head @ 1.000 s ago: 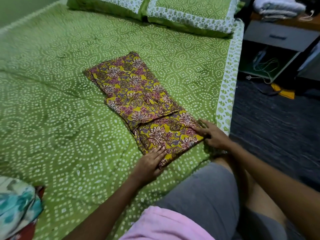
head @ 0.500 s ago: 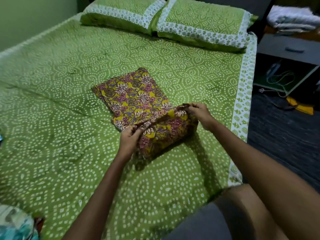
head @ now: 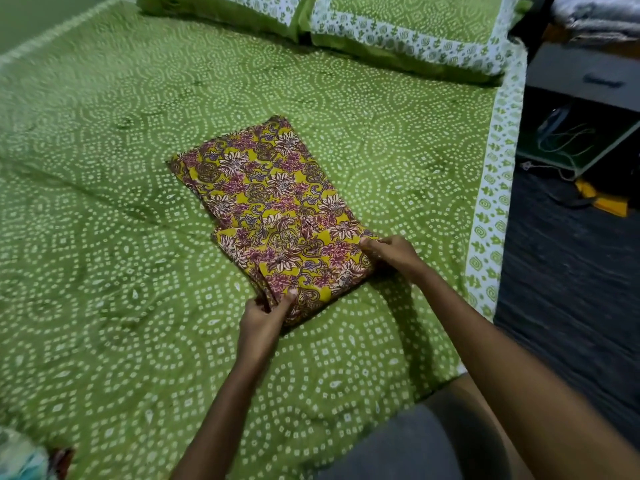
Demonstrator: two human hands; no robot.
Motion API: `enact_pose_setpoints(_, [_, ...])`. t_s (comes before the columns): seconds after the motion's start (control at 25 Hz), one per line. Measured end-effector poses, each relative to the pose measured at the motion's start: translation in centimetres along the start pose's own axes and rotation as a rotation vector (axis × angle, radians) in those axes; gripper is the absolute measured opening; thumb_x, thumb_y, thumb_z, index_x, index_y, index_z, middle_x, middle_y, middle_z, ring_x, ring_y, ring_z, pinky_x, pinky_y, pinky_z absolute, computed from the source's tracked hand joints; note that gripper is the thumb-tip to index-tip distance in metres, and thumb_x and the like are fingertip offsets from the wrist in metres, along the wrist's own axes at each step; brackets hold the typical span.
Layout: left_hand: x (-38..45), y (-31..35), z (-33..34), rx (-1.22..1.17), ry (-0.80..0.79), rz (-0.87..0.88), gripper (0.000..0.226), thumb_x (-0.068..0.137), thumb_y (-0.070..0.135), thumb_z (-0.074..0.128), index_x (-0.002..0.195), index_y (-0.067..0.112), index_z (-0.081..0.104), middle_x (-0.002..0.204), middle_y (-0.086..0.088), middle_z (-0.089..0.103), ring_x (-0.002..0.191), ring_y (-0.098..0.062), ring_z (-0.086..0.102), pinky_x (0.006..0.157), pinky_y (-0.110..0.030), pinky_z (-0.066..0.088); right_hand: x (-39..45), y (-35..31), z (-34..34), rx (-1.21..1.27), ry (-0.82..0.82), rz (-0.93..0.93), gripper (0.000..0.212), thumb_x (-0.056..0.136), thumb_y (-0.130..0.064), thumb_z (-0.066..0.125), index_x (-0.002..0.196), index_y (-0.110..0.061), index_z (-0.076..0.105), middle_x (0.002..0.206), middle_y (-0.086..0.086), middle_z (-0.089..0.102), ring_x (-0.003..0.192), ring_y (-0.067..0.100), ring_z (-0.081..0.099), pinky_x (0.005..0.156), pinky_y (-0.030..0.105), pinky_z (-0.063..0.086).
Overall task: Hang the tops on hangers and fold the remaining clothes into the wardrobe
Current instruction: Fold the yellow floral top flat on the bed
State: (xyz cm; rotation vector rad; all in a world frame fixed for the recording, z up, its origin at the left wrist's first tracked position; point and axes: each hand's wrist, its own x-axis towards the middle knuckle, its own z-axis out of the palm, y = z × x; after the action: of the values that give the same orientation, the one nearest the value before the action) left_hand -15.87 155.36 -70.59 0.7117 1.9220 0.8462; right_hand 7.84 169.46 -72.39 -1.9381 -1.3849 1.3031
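- Nearest, a grey-clad knee met the bed, spread with a green cotton sheet dotted in white rings.
- The left hand pinched the near corner of the folded floral garment; the right hand pinched its right edge.
- The yellow and maroon garment lay flat mid-bed.
- Beyond, two matching pillows; at right, dark floor and a grey bedside cabinet.
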Motion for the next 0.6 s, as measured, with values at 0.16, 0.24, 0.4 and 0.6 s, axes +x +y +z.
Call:
enact_pose_setpoints(0.16, [2.1, 1.1, 0.9, -0.062, 0.001, -0.066, 0.052, 0.067, 0.041, 0.080, 0.103, 0.009, 0.060, 0.096, -0.005, 0.068, 0.084, -0.024, 0.065, 0.078, -0.037, 0.055, -0.7, -0.3, 0.3, 0.039, -0.002, 0.119, 0.032, 0.068, -0.028, 0.082, 0.075, -0.009, 0.058, 0.079, 0.007, 0.062, 0.067, 0.018, 0.056, 0.058, 0.025, 0.044])
enact_pose_setpoints(0.24, [2.3, 1.1, -0.1, -0.192, -0.058, -0.066, 0.033, 0.073, 0.021, 0.079, 0.098, 0.006, 0.063, 0.093, -0.010, 0.070, 0.074, -0.022, 0.066, 0.064, -0.029, 0.057, -2.3, -0.7, 0.1, 0.167, -0.060, 0.214, 0.032, 0.070, -0.016, 0.080, 0.081, -0.007, 0.052, 0.080, 0.007, 0.058, 0.068, 0.017, 0.054, 0.056, 0.025, 0.046])
enact_pose_setpoints(0.4, [0.9, 0.1, -4.9, -0.220, -0.099, 0.009, 0.021, 0.074, 0.007, 0.075, 0.091, 0.010, 0.063, 0.097, -0.013, 0.069, 0.078, -0.023, 0.066, 0.069, -0.029, 0.056, -7.7, 0.1, 2.2, 0.172, -0.187, 0.306, 0.025, 0.073, -0.011, 0.078, 0.081, -0.007, 0.055, 0.077, 0.007, 0.059, 0.066, 0.017, 0.054, 0.056, 0.026, 0.045])
enact_pose_setpoints(0.6, [-3.4, -4.0, -12.5, -0.084, -0.201, 0.035, 0.056, 0.076, 0.004, 0.073, 0.122, 0.016, 0.044, 0.103, -0.012, 0.062, 0.082, -0.024, 0.064, 0.052, -0.022, 0.055, -15.4, 1.5, 5.3, 0.030, -0.530, 0.336, 0.018, 0.077, -0.009, 0.074, 0.076, -0.010, 0.056, 0.071, 0.004, 0.060, 0.060, 0.015, 0.055, 0.045, 0.019, 0.044])
